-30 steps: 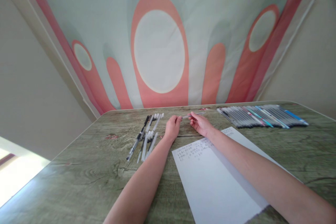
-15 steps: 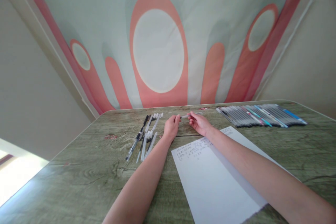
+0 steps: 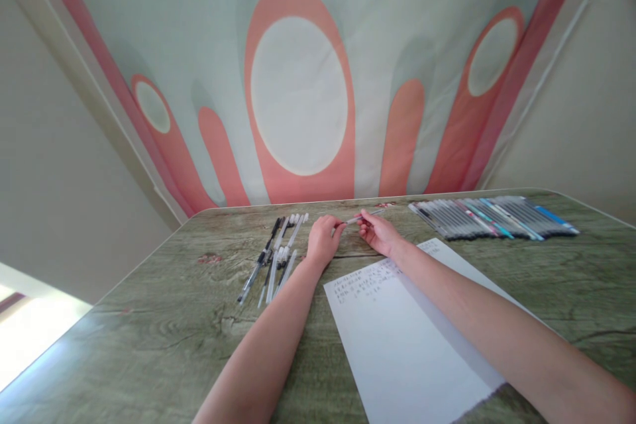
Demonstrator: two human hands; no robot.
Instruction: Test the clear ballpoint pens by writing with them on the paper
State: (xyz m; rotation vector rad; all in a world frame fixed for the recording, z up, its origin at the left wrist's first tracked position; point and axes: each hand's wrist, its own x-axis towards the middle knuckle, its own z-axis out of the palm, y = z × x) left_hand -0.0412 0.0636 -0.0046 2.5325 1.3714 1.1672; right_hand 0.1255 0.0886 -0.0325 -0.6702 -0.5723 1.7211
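A slim clear-barrelled pen (image 3: 354,219) is held level between my two hands near the table's far edge. My right hand (image 3: 376,232) pinches its barrel, and part of the pen sticks out past the fingers to the right. With thumb and fingertips, my left hand (image 3: 324,237) closes on the pen's left end; the small part there is too blurred to name. Left of that hand lies a loose group of pens and white-capped pieces (image 3: 281,255). Below my right forearm is a white paper sheet (image 3: 397,344) with rows of handwriting at its top.
A row of many pens (image 3: 484,220), mostly clear with some blue, teal and pink, lies side by side at the far right. The wood-patterned table (image 3: 163,324) meets a wall hanging (image 3: 298,93) with pink and white shapes at the back.
My left hand has shifted slightly and its thumb and fingers have turned on the pen's left end. My right hand keeps the pen almost still.
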